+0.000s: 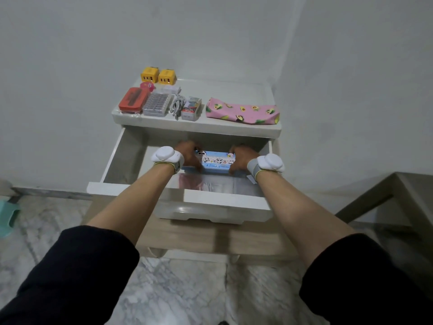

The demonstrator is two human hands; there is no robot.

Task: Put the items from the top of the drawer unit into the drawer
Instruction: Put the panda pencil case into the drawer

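Observation:
The white drawer [225, 202] of the drawer unit [194, 126] is pulled out. Inside it, both hands hold a blue panda-print box [216, 163] by its ends: my left hand [188, 154] on the left end, my right hand [241, 158] on the right end. The box sits low at the back of the drawer. On the unit's top lie a pink avocado-print pouch [242, 111], a small carton [191, 109], a white cable [177, 105], a clear pill organiser [157, 104], an orange case [132, 100], a pink round item [147, 86] and two yellow plug adapters [158, 76].
White walls stand close behind and to the right of the unit. A wooden table [398, 193] stands at the right. A teal object [8, 216] lies on the marble floor at the left. A shiny sheet [210, 184] lines the drawer's front part.

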